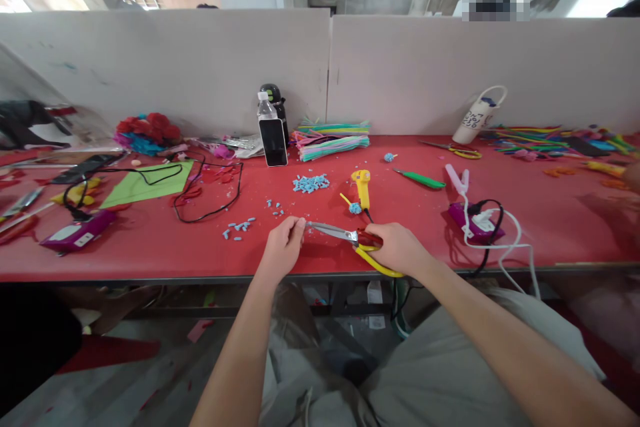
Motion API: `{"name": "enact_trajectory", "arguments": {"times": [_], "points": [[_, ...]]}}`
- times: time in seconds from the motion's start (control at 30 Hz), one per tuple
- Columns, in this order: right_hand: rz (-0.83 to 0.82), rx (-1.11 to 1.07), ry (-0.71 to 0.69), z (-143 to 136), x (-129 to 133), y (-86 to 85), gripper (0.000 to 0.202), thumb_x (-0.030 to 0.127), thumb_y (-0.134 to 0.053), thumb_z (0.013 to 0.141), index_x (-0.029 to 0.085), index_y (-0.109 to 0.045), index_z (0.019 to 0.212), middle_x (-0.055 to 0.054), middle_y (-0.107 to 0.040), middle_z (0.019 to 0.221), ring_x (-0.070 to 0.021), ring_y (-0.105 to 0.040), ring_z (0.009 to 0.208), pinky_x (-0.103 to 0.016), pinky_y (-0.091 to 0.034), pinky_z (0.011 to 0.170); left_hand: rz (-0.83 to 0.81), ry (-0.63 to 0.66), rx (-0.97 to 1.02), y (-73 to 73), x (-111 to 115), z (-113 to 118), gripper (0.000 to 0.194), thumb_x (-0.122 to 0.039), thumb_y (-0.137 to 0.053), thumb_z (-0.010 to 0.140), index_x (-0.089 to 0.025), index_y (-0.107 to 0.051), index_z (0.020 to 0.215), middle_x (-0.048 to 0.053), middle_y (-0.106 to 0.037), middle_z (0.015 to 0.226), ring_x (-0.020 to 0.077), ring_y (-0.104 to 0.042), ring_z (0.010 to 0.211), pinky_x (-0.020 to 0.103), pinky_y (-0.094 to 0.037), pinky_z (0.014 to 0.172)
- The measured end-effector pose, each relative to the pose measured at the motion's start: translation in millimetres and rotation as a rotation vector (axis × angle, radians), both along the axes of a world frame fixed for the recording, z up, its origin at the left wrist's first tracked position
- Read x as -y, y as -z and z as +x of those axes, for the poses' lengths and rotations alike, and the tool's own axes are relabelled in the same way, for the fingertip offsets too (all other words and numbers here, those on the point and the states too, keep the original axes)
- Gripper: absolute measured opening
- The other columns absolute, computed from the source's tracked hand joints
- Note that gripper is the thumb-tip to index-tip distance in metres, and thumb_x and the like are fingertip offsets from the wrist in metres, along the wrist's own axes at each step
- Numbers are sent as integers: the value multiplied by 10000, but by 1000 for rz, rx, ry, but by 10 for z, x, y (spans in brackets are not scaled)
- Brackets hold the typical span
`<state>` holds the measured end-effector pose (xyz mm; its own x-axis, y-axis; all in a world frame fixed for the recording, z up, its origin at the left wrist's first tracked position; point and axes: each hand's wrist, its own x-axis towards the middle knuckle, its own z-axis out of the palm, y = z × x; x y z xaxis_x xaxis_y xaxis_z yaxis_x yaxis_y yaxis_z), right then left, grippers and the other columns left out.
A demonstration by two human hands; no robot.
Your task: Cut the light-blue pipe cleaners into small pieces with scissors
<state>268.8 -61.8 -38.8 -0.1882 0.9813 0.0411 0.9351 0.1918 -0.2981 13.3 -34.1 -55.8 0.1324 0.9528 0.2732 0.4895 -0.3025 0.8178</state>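
The tabletop (420, 217) is red; the scissors (351, 235) have silvery blades and handles of red and yellow. Pale blue colours both the small pieces (311, 183) and the knobbly ball (355, 208), whose stem (345, 199) is yellow. The glue gun (361, 187) is yellow, the slim tool (425, 179) green, the power strips (101, 221) purple and white. The flat sheet (145, 188) is lime green, the phone (273, 142) black with a white edge, the tumbler (471, 121) white with dark lettering, the bundled pipe cleaners (334, 144) pink, mint and yellow, the partition (175, 67) greyish white
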Motion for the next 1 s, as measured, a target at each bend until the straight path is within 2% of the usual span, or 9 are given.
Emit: {"name": "enact_trajectory", "arguments": {"times": [0.5, 1.0], "points": [[18, -18, -4, -5, 20, 6, 231, 467, -586, 769, 236, -588, 756, -10, -629, 682, -145, -545, 601, -238, -236, 523, 5, 8, -18, -34, 17, 5, 358, -449, -367, 926, -193, -443, 687, -28, -458, 595, 116, -456, 576, 229, -352, 596], [33, -9, -6, -17, 21, -2, 214, 451, -565, 778, 238, -577, 754, -8, -627, 687, -149, -556, 625, -236, -245, 525, 13, 14, -34, -6, 8, -10, 361, -439, -369, 930, -192, -447, 678, -27, -466, 603, 114, -462, 583, 228, -352, 592]]}}
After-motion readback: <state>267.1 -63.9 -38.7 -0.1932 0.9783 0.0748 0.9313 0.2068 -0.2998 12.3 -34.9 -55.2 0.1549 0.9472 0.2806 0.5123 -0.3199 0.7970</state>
